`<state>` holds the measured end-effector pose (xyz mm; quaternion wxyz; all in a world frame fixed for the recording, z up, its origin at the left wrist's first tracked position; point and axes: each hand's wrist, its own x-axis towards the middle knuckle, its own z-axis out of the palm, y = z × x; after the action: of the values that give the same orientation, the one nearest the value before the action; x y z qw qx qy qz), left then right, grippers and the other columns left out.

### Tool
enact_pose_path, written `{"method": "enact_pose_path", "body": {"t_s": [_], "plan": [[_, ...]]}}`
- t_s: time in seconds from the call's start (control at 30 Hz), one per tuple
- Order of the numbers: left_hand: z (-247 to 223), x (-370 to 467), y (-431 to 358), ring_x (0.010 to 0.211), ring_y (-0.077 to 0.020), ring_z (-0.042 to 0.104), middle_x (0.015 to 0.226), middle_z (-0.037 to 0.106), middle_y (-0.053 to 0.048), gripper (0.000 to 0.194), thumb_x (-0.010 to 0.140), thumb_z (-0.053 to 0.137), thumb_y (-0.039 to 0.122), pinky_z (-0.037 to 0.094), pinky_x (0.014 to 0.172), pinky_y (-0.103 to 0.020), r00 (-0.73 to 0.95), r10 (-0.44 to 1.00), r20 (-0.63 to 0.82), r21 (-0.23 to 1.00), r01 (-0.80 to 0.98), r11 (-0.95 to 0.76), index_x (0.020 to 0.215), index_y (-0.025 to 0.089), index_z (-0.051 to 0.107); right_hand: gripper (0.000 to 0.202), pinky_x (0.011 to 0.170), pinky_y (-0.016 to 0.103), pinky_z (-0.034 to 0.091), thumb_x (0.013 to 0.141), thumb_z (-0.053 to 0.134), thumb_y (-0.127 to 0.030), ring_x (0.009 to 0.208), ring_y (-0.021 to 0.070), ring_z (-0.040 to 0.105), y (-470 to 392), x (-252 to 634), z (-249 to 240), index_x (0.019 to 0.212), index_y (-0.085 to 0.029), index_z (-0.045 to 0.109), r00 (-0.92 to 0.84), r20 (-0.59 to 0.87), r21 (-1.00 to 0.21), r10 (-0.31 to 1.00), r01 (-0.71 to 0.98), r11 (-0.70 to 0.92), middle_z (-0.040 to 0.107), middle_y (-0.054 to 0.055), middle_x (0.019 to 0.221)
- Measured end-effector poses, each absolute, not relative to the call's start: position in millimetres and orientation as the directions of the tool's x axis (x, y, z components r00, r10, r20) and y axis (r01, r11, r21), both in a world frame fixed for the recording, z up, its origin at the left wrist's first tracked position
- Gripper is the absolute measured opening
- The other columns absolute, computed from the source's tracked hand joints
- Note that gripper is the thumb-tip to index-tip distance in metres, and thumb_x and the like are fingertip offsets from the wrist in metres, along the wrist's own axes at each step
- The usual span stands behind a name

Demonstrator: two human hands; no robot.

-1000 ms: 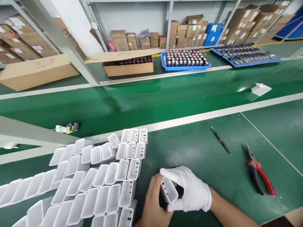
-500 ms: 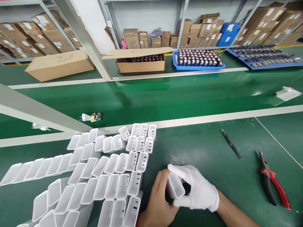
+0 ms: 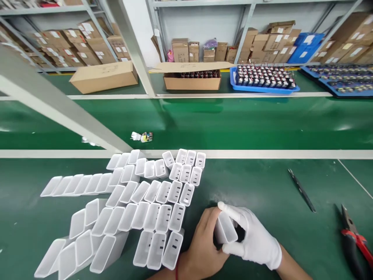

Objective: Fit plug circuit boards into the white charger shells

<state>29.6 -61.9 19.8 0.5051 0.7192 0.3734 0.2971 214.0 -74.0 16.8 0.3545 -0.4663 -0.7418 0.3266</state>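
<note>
Both of my hands are closed around one white plastic case, held tilted just over the green tabletop. My bare left hand wraps its left side, a red band at the wrist. On the other side, my right hand in a white glove grips it between thumb and fingers. A dark gap shows between the glove and the case; what is in it I cannot make out. Left of my hands stand rows of similar open white cases, several with small dark slots inside.
Black tweezers and red-and-black pliers lie to the right. A pale post slants in from the left. Across the aisle are an open carton, a blue tray of small parts and shelves of boxes.
The view has turned to the left, so the scene sits further right in the picture. My hands keep the same grip on the case.
</note>
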Motion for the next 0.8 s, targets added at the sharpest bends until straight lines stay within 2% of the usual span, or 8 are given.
{"method": "enact_pose_path", "body": {"t_s": [0.13,0.27,0.37,0.43,0.5,0.57,0.63,0.8], "plan": [[22,31,-61,0.109,-0.0287,0.057,0.118,0.057,-0.011,0.065,0.075,0.071,0.022,0.048,0.098,-0.044,0.516,0.852,0.083,0.952,0.213,-0.221,0.134,0.022,0.044,0.080,0.090,0.038,0.055,0.081,0.060,-0.070,0.106,0.0287,0.069,-73,216,19,0.148,-0.036,0.035,-0.323,0.206,-0.803,0.924,0.483,0.348,0.067,0.008,0.125],[20,31,-62,0.107,-0.0294,0.057,0.114,0.059,-0.009,0.065,0.068,0.075,0.020,0.049,0.096,-0.045,0.476,0.875,0.088,0.961,0.190,-0.200,0.128,0.022,0.050,0.080,0.098,0.039,0.055,0.079,0.057,-0.074,0.117,0.0313,0.064,-75,221,48,0.147,-0.035,0.040,-0.367,0.041,-0.795,0.929,0.552,0.253,0.060,0.007,0.137],[17,31,-63,0.107,-0.0306,0.057,0.115,0.060,-0.011,0.067,0.066,0.072,0.016,0.048,0.097,-0.047,0.477,0.869,0.133,0.947,0.198,-0.254,0.129,0.021,0.049,0.071,0.090,0.041,0.060,0.082,0.061,-0.066,0.109,0.0315,0.068,-68,225,83,0.143,-0.033,0.046,-0.364,-0.022,-0.665,0.931,0.701,0.258,0.064,0.008,0.132],[16,31,-63,0.107,-0.0326,0.056,0.115,0.060,-0.013,0.069,0.066,0.070,0.016,0.048,0.097,-0.049,0.494,0.856,0.152,0.932,0.216,-0.291,0.131,0.018,0.047,0.063,0.081,0.043,0.062,0.087,0.061,-0.055,0.098,0.0299,0.072,-51,223,104,0.143,-0.032,0.045,-0.287,0.046,-0.525,0.957,0.808,0.268,0.069,0.009,0.122],[16,30,-62,0.106,-0.0346,0.056,0.114,0.060,-0.015,0.069,0.065,0.068,0.018,0.048,0.095,-0.052,0.519,0.841,0.149,0.920,0.239,-0.311,0.131,0.016,0.047,0.060,0.080,0.047,0.061,0.092,0.056,-0.048,0.094,0.0297,0.072,-20,212,119,0.147,-0.029,0.040,-0.224,0.148,-0.394,0.963,0.880,0.265,0.071,0.010,0.113],[16,29,-62,0.103,-0.0353,0.056,0.111,0.059,-0.014,0.067,0.064,0.067,0.019,0.049,0.091,-0.052,0.542,0.828,0.142,0.914,0.249,-0.320,0.128,0.017,0.049,0.060,0.085,0.052,0.058,0.095,0.050,-0.044,0.099,0.0317,0.069,23,193,127,0.149,-0.024,0.036,-0.232,0.210,-0.297,0.950,0.910,0.288,0.071,0.011,0.113],[12,28,-63,0.103,-0.0348,0.056,0.111,0.059,-0.013,0.064,0.064,0.066,0.020,0.048,0.090,-0.052,0.543,0.825,0.155,0.915,0.236,-0.328,0.125,0.019,0.050,0.059,0.087,0.053,0.056,0.095,0.051,-0.040,0.105,0.0338,0.067,69,168,127,0.149,-0.021,0.037,-0.276,0.192,-0.235,0.942,0.919,0.317,0.068,0.013,0.119],[-17,46,-70,0.099,-0.0335,0.056,0.110,0.060,-0.011,0.061,0.057,0.069,0.020,0.046,0.088,-0.048,0.484,0.853,0.194,0.911,0.233,-0.340,0.116,0.021,0.054,0.061,0.105,0.052,0.046,0.094,0.053,-0.024,0.128,0.0354,0.054,170,108,107,0.151,-0.014,0.034,-0.384,0.117,-0.205,0.916,0.893,0.401,0.055,0.018,0.139]]}}
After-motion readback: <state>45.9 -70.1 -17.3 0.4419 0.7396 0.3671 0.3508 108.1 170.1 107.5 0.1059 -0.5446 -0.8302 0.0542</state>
